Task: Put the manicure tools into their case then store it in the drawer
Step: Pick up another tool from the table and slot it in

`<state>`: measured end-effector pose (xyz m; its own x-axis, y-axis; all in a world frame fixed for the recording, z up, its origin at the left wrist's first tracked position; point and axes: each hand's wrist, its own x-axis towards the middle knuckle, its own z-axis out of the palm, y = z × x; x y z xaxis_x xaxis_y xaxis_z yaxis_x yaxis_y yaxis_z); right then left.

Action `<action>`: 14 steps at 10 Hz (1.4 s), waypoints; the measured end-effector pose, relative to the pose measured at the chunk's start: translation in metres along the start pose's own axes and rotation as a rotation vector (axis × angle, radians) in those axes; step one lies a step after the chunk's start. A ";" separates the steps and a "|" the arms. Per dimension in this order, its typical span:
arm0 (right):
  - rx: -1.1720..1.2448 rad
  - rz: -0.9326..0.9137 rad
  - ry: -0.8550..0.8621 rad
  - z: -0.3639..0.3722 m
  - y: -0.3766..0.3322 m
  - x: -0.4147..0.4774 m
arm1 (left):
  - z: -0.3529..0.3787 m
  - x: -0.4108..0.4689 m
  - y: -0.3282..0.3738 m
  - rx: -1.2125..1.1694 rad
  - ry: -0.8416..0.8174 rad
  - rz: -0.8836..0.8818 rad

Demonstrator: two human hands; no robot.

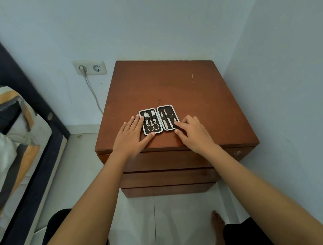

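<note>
Case is open flat on the cabinet, tools all tucked in, looks about ready to fold shut

Nearest the camera, the three brown wooden drawers (167,177) on the front are all shut, so stowing hasn't started. On the reddish-brown wooden cabinet top (173,83), near its front edge, the left hand (131,137) lies flat and open, fingers spread, holding nothing, fingertips against the left rim of the small white-edged, dark-lined manicure case (159,119), probably to stop it sliding. The right hand (192,133) is loosely curled, not gripping anything, fingertips touching the case's right half, I'd guess seating the last piece. Silver scissors and clippers (150,122) sit strapped in the left half, slim silver files and picks (167,120) in the right.
</note>
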<state>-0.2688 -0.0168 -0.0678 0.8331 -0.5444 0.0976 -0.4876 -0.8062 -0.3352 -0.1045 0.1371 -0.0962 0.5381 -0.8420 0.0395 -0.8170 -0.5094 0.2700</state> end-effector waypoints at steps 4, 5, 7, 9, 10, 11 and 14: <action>-0.026 -0.022 0.025 0.002 0.004 -0.004 | 0.001 -0.001 -0.001 -0.014 0.010 0.007; -0.071 -0.044 0.053 0.004 0.004 -0.009 | 0.000 -0.001 -0.001 -0.008 0.011 0.006; -0.070 -0.014 0.050 0.005 0.002 -0.010 | -0.001 -0.001 0.000 -0.005 0.007 0.007; -0.081 -0.012 0.049 0.004 -0.001 -0.009 | 0.000 -0.001 0.000 0.003 0.005 0.006; -0.098 -0.003 0.051 0.004 -0.005 -0.009 | 0.001 -0.001 -0.001 0.002 0.004 0.003; -0.118 -0.001 0.049 0.004 -0.006 -0.011 | 0.001 -0.001 -0.001 0.000 0.004 0.003; -0.228 0.028 -0.006 0.007 -0.010 0.004 | 0.000 -0.001 0.001 -0.001 0.003 -0.002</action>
<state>-0.2589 -0.0097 -0.0702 0.8197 -0.5663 0.0859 -0.5561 -0.8228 -0.1173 -0.1064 0.1376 -0.0956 0.5402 -0.8405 0.0420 -0.8159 -0.5109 0.2707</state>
